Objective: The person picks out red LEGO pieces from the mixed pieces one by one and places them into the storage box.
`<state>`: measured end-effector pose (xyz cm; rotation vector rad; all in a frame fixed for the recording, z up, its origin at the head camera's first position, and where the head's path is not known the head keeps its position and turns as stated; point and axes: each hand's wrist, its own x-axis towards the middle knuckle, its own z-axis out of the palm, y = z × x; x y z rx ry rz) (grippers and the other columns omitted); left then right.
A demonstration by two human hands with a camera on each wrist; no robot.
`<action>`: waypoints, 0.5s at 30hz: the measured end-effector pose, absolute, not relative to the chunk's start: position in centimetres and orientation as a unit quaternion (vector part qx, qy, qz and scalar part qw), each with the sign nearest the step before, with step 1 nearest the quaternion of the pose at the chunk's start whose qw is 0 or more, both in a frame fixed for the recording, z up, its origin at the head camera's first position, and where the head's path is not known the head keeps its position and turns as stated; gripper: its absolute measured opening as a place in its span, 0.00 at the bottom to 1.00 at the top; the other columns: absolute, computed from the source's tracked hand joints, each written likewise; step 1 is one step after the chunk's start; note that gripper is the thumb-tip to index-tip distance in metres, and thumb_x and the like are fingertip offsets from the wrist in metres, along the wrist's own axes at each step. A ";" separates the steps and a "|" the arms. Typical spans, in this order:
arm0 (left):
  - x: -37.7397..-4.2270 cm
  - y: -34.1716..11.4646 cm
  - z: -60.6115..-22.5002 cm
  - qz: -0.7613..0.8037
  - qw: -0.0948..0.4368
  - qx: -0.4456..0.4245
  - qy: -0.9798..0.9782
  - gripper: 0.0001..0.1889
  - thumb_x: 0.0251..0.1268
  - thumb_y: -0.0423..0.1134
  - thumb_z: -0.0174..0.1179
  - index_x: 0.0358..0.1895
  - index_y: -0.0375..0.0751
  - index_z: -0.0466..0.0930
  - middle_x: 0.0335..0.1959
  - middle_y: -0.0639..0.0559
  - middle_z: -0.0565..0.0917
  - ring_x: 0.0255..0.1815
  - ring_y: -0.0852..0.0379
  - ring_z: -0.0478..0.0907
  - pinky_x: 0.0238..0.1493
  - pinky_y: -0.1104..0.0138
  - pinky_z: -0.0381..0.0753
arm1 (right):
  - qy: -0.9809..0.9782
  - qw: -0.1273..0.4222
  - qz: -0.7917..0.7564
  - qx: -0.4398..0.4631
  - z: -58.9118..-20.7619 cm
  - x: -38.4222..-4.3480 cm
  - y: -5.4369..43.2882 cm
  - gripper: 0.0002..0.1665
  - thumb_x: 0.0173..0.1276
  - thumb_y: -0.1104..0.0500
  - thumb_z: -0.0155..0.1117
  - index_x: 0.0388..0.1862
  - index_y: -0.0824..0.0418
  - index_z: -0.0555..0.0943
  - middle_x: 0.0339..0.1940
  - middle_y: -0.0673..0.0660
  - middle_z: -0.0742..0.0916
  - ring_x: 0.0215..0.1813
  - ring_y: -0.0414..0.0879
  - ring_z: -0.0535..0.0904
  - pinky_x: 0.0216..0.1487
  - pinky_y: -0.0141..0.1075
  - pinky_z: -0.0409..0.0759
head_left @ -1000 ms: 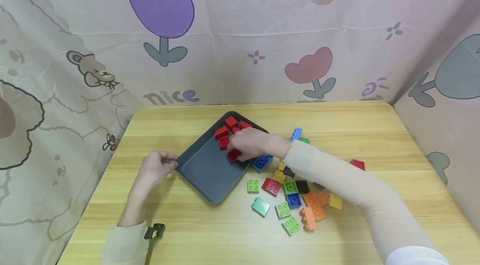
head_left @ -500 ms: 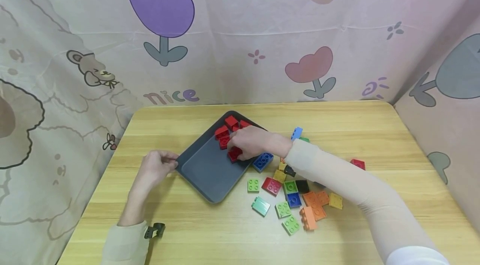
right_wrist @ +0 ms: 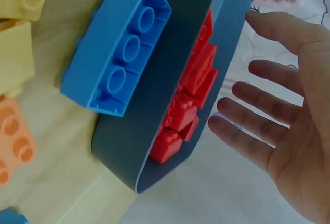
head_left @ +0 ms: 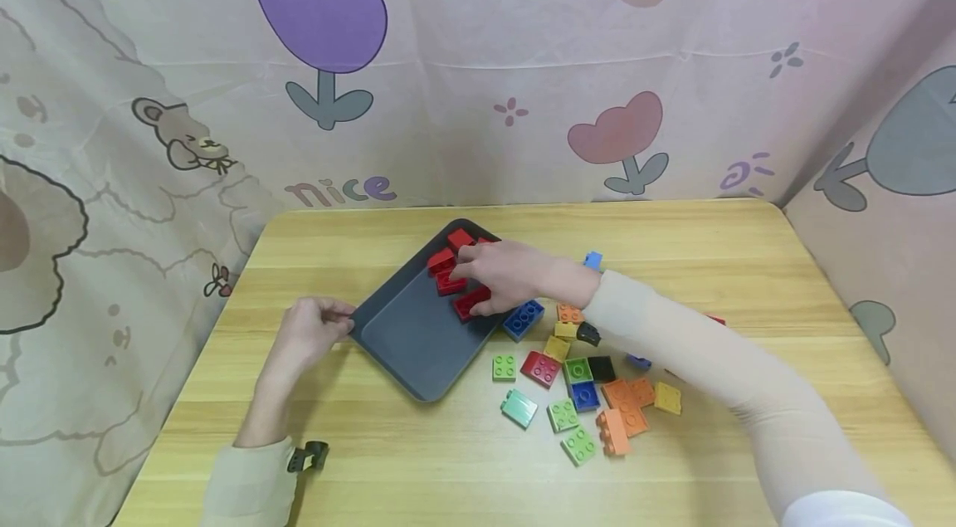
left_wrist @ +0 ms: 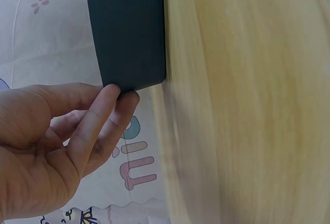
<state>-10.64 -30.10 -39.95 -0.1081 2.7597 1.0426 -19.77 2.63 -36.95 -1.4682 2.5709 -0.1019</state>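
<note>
A dark grey tray (head_left: 418, 353) lies turned at an angle on the wooden table, with several red toy bricks (right_wrist: 175, 115) grouped toward its far end. My left hand (head_left: 308, 334) pinches the tray's left corner between thumb and fingers, as the left wrist view shows at the tray wall (left_wrist: 129, 33). Over the tray's right side, my right hand (head_left: 511, 274) has its fingers spread and holds nothing. The red brick (head_left: 468, 304) nearest it lies just under the thumb side. Part of the red group is hidden behind the right hand in the head view.
A blue brick (head_left: 523, 319) sits right against the tray's right wall. Further right lie loose bricks: orange (head_left: 626, 409), light green (head_left: 578, 446), yellow (head_left: 668, 398), a teal one (head_left: 519, 408) and a dark red one (head_left: 541, 369). A patterned cloth (head_left: 463, 145) hangs behind the table.
My right hand has let go of the red brick in the tray, spread its fingers and drawn slightly up and right. My left hand keeps its place at the tray's corner.
</note>
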 end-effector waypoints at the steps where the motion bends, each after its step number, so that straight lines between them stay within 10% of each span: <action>1: -10.6 -30.1 -39.9 0.351 0.095 -0.037 0.931 0.11 0.71 0.28 0.63 0.52 0.26 0.86 0.42 0.34 0.91 0.38 0.52 0.90 0.39 0.61 0.87 | 0.865 0.087 -0.038 -0.493 -36.9 -19.8 2.8 0.36 0.68 0.40 0.74 0.71 0.53 0.81 0.65 0.58 0.84 0.58 0.50 0.82 0.61 0.42 0.85; 15: -10.7 -30.1 -40.1 0.348 0.095 -0.038 0.932 0.12 0.71 0.28 0.64 0.53 0.26 0.86 0.43 0.34 0.91 0.39 0.52 0.90 0.39 0.62 0.87 | 0.865 0.066 -0.047 -0.495 -35.3 -18.2 5.6 0.39 0.66 0.40 0.75 0.72 0.55 0.79 0.65 0.57 0.83 0.57 0.50 0.80 0.57 0.43 0.85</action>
